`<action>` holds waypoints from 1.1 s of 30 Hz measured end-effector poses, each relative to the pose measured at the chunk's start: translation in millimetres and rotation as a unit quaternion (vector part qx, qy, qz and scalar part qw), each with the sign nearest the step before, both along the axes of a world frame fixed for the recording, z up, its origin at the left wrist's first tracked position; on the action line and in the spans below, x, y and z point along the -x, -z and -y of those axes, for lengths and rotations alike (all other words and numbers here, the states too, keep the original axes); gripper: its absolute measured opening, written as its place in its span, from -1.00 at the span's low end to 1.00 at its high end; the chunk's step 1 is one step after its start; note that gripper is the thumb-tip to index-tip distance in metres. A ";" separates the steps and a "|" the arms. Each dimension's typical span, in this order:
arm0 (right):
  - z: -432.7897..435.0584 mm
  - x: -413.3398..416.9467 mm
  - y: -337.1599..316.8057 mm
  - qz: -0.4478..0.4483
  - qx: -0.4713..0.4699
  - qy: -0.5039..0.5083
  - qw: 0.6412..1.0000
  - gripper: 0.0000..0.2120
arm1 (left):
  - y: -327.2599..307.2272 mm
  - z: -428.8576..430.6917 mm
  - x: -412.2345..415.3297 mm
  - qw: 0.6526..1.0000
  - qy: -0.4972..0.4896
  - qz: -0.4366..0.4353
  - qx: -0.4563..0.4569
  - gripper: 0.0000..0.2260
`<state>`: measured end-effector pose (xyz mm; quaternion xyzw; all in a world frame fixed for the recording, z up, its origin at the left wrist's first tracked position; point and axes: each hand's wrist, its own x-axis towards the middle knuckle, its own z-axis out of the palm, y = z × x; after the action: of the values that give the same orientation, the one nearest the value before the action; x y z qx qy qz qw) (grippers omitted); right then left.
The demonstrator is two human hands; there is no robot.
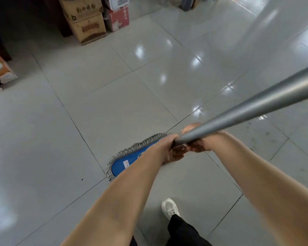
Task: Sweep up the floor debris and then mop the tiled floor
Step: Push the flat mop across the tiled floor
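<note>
Glossy tiled floor (114,103); cardboard boxes (89,23) at 11 o'clock. Flat mop (128,161): likely light, rigid metal handle (247,110), soft fringe; left hand (167,150), right hand (201,144) both gripping it.

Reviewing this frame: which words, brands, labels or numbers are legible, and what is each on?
None reads with certainty.
Stacked cardboard boxes: dark printed characters, too blurred.
Red-and-white carton: pale lettering, too blurred.
Blue mop head: white label with red print, too small.
Orange box at left: print unreadable.
</note>
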<state>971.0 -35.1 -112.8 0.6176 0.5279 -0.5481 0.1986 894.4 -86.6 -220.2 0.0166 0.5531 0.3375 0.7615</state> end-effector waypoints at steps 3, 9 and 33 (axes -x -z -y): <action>6.5 22.5 -20.7 -0.076 -0.104 0.068 0.989 -0.84 | 0.2 2.5 37.2 0.998 -0.045 0.027 0.016 -0.78; 18.3 63.4 -64.6 -0.512 -0.055 0.154 0.844 -0.51 | -9.3 20.2 85.3 0.999 -0.022 0.040 0.019 -0.82; -46.0 87.2 -63.8 -0.434 -0.324 0.095 0.835 -0.62 | -22.2 -49.1 82.6 0.952 -0.226 0.189 0.080 -0.54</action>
<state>883.8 10.9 -49.0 0.3923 0.6460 -0.5735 -0.3160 811.8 -37.5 -198.0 -0.2338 0.4136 0.4523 0.7548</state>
